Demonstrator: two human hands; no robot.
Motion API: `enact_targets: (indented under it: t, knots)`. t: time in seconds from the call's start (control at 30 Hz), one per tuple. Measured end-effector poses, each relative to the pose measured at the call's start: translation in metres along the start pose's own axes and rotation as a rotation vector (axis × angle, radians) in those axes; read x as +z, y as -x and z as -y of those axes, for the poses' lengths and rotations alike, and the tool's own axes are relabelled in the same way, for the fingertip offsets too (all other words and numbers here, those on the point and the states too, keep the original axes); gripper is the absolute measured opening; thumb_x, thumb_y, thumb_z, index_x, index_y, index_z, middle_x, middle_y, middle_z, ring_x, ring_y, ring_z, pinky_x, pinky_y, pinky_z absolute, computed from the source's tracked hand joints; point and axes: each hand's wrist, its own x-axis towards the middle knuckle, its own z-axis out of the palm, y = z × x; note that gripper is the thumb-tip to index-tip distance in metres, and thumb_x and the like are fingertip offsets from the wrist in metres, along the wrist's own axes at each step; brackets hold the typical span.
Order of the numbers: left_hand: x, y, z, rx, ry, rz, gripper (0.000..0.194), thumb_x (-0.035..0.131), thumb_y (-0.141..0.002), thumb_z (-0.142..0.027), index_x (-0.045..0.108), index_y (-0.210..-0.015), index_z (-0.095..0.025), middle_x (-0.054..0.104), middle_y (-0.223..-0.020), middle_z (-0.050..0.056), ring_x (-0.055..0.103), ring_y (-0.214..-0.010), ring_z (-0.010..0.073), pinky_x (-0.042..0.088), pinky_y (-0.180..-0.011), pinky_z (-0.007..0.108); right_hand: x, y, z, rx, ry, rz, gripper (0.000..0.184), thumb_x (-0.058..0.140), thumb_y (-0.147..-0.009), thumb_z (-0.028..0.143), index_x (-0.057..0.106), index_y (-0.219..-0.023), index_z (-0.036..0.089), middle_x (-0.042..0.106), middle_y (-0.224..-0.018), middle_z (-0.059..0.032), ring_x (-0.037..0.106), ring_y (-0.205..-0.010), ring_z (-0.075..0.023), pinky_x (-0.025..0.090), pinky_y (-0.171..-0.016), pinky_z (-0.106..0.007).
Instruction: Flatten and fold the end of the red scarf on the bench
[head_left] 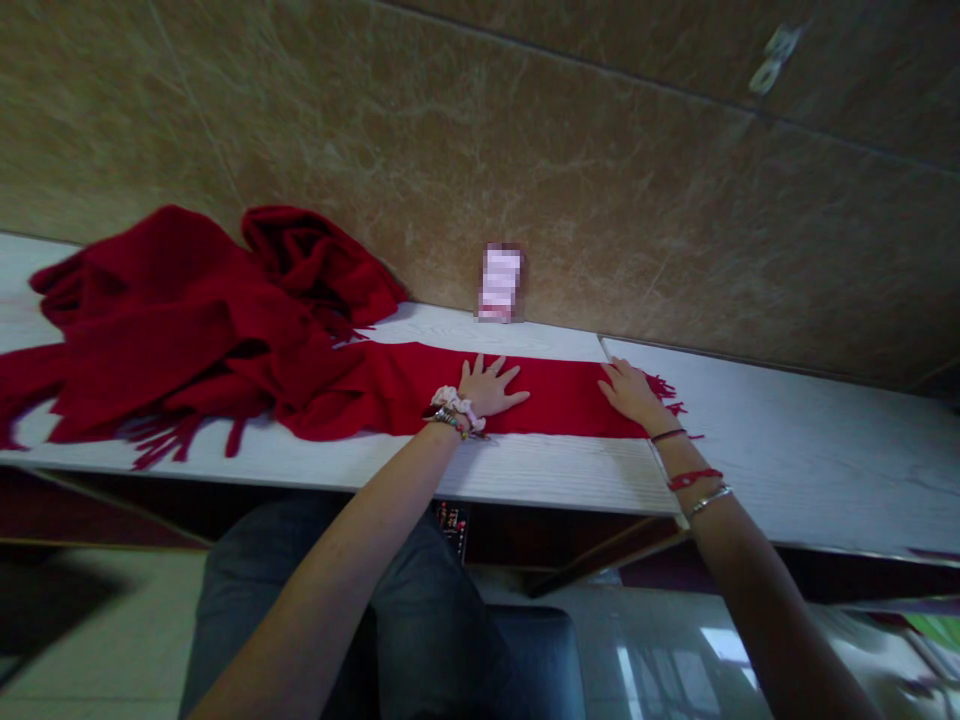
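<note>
A red fringed scarf (562, 395) stretches along the white tabletop, flat toward its right end and bunched toward the left. My left hand (489, 388) presses on its flat middle stretch with fingers spread. Near the fringed right end rests my right hand (628, 390), palm down with its fingers extended. Neither hand grips the cloth. Further left lies a heap of red cloth (172, 320) in loose folds, with fringe hanging toward the table's front edge. Where one piece of cloth ends and another begins in that heap, I cannot tell.
Behind the white table (795, 450) rises a brown marbled wall (360, 130). A phone-like object (500, 283), its face blurred out, leans against the wall. Below the front edge are a dark open shelf space and my knees in jeans (427, 630). A seam crosses the tabletop by my right hand.
</note>
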Motion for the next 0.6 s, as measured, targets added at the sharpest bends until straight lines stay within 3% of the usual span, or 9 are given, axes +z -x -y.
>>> enact_targets:
  t: [0.07,0.17,0.3,0.47,0.53,0.6]
  knots:
    - [0.0,0.0,0.0,0.0,-0.003,0.003,0.07,0.022,-0.083,-0.068,0.028,-0.141,-0.03,0.019,-0.151,0.003,0.011,-0.135,0.0395,0.012,-0.107,0.057,0.0,-0.001,0.015,-0.136,-0.065,-0.063,0.049,0.034,-0.091,0.033,0.039,-0.135,0.012,0.033,-0.144,-0.0173,0.027,-0.134,-0.0285,0.03,-0.105,-0.05]
    - [-0.001,0.001,0.0,-0.003,-0.009,0.015,0.07,0.021,-0.083,-0.068,0.027,-0.141,-0.03,0.019,-0.151,0.002,0.01,-0.136,0.039,0.012,-0.107,0.057,0.006,-0.003,0.032,-0.224,-0.127,0.052,0.049,0.029,-0.092,0.039,0.033,-0.139,0.023,0.03,-0.147,-0.009,0.024,-0.136,-0.0256,0.027,-0.106,-0.051]
    - [-0.001,0.001,0.0,0.015,-0.008,0.006,0.068,0.025,-0.083,-0.066,0.028,-0.141,-0.029,0.019,-0.151,0.003,0.012,-0.135,0.0395,0.014,-0.106,0.057,0.014,-0.002,0.02,-0.033,-0.068,0.176,0.052,0.027,-0.092,0.041,0.033,-0.139,0.019,0.03,-0.146,-0.0134,0.024,-0.135,-0.028,0.026,-0.105,-0.054]
    - [-0.001,0.0,0.001,0.009,-0.008,0.006,0.068,0.024,-0.083,-0.066,0.028,-0.141,-0.03,0.019,-0.15,0.001,0.012,-0.135,0.0384,0.014,-0.106,0.057,0.016,0.001,-0.016,0.203,-0.017,0.118,0.054,0.029,-0.09,0.041,0.04,-0.133,0.011,0.036,-0.141,-0.0212,0.032,-0.131,-0.0344,0.029,-0.099,-0.062]
    - [-0.001,0.0,0.001,0.0,-0.008,0.004,0.068,0.023,-0.083,-0.066,0.028,-0.141,-0.031,0.02,-0.15,0.001,0.012,-0.136,0.0376,0.014,-0.107,0.056,0.013,0.001,-0.018,0.165,0.006,0.044,0.049,0.03,-0.09,0.035,0.045,-0.129,0.008,0.041,-0.137,-0.0229,0.035,-0.129,-0.0347,0.03,-0.099,-0.061]
    - [-0.001,0.0,0.0,0.001,-0.007,-0.005,0.068,0.024,-0.083,-0.066,0.029,-0.14,-0.03,0.02,-0.15,0.001,0.012,-0.136,0.0376,0.014,-0.107,0.055,0.008,0.001,-0.008,0.02,-0.009,-0.027,0.047,0.03,-0.09,0.028,0.046,-0.127,0.004,0.043,-0.135,-0.0236,0.034,-0.13,-0.0317,0.03,-0.103,-0.054]
